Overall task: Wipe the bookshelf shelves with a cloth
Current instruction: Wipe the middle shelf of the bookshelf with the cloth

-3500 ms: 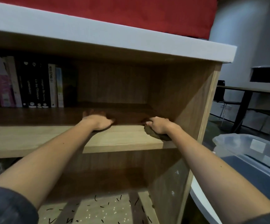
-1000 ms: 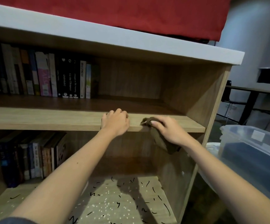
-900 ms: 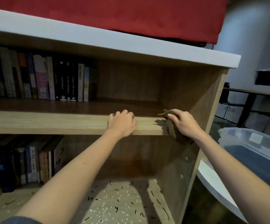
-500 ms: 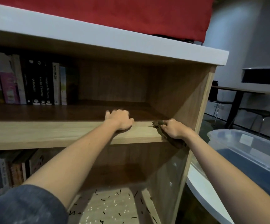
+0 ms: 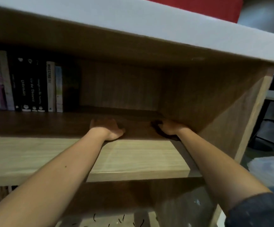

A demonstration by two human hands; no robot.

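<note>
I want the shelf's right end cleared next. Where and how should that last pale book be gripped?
Grip the pale book by its spine, up near the top, coming straight in from the front. It stands upright, spine out, on the shelf. A white book presses its left side; what is on its right is too dark to tell. The left hand is nearest; the right hand holds the cloth.

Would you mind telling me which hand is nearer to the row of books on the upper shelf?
Left. The left hand rests flat mid-shelf, right of the row of books. The right hand presses the cloth farther right, by the side wall.
</note>
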